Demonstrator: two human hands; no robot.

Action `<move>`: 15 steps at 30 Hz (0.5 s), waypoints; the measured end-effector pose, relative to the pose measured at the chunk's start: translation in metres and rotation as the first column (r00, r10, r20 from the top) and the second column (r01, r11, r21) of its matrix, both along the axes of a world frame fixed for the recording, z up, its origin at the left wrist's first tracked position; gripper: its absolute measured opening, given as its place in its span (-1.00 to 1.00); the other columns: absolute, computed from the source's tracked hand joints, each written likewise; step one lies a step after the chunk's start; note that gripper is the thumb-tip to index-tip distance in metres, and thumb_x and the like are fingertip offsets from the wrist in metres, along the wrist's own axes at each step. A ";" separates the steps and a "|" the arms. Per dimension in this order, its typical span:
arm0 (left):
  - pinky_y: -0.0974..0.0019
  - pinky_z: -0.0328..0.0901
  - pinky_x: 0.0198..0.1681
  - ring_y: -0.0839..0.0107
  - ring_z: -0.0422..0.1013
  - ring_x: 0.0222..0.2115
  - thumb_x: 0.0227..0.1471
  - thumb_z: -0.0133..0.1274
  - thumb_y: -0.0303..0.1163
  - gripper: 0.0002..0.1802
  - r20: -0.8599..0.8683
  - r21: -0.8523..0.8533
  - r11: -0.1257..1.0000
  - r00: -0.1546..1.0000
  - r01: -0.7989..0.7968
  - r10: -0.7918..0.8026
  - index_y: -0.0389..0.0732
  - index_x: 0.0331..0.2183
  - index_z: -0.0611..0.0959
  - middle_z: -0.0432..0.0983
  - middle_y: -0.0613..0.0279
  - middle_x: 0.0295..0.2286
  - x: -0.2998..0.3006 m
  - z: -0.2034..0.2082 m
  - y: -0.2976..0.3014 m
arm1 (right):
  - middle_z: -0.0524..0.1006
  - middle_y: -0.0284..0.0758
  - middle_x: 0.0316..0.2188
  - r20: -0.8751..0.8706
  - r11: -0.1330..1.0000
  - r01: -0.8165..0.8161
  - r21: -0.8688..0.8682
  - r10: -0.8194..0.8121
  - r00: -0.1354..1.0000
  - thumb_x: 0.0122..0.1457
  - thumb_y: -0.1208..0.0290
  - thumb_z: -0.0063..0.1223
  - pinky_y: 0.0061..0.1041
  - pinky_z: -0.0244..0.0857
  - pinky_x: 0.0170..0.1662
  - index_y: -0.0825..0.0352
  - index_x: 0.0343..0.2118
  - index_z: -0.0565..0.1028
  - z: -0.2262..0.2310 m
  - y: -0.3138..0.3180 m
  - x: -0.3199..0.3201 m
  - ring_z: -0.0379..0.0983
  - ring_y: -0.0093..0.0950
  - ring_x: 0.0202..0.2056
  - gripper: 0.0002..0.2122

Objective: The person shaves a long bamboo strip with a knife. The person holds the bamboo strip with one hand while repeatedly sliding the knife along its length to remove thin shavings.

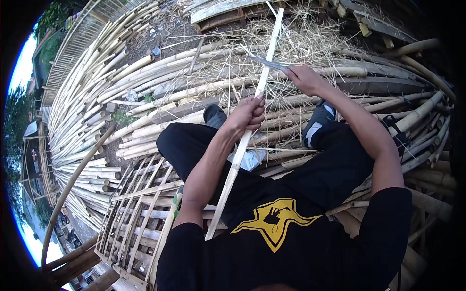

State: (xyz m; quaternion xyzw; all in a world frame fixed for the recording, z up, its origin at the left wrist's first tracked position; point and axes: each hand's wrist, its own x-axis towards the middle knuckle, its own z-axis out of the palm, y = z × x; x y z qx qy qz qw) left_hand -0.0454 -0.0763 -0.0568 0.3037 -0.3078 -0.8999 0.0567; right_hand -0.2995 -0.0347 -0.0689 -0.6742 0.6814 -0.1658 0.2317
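Observation:
A long pale bamboo strip (240, 154) runs slantwise from my chest up and away past my hands. My left hand (247, 114) is closed round it near its middle. Beyond that fist, my right hand (304, 80) grips a knife (268, 62) by its handle, which the fingers mostly hide. The knife's grey blade points left and lies across the strip's far part; whether it cuts into the wood I cannot tell. Thin bamboo shavings (301, 43) are heaped beyond and under my right hand.
Stacked bamboo poles (160, 72) spread over the ground ahead and to the left. A slatted bamboo frame (138, 218) stands at my left side. A wooden pallet (218, 14) lies at the far edge. My shoes (320, 121) rest among poles, and a white plastic scrap (250, 159) lies between my legs.

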 end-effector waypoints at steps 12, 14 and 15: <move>0.60 -0.22 -0.88 0.75 -0.15 -0.86 0.23 -0.25 -0.20 -0.73 -0.022 0.024 0.997 0.997 0.072 -0.072 -0.10 -0.47 0.31 -0.04 0.54 -0.77 0.010 0.013 0.014 | 0.40 -0.05 -0.61 -0.140 0.959 0.279 -0.056 -0.284 0.948 0.26 0.03 -0.38 -0.19 0.15 -0.38 0.42 -0.47 0.38 -0.042 -0.004 -0.094 0.31 -0.11 -0.51 -0.52; 0.60 -0.22 -0.89 0.75 -0.14 -0.87 0.23 -0.26 -0.20 -0.73 -0.017 -0.014 0.999 0.999 0.029 -0.029 -0.10 -0.47 0.30 -0.03 0.54 -0.77 0.013 0.016 0.011 | 0.42 -0.08 -0.64 -0.048 0.896 0.434 -0.097 -0.440 0.897 0.26 -0.01 -0.40 -0.18 0.19 -0.39 0.42 -0.47 0.40 -0.031 -0.003 -0.106 0.33 -0.09 -0.55 -0.49; 0.60 -0.22 -0.89 0.75 -0.14 -0.87 0.23 -0.26 -0.20 -0.73 -0.016 -0.011 1.000 1.000 0.023 -0.023 -0.10 -0.47 0.30 -0.03 0.54 -0.77 0.012 0.017 0.007 | 0.42 -0.08 -0.64 -0.049 0.898 0.429 -0.094 -0.435 0.899 0.26 -0.01 -0.40 -0.18 0.19 -0.39 0.42 -0.47 0.40 -0.026 -0.004 -0.101 0.33 -0.09 -0.55 -0.49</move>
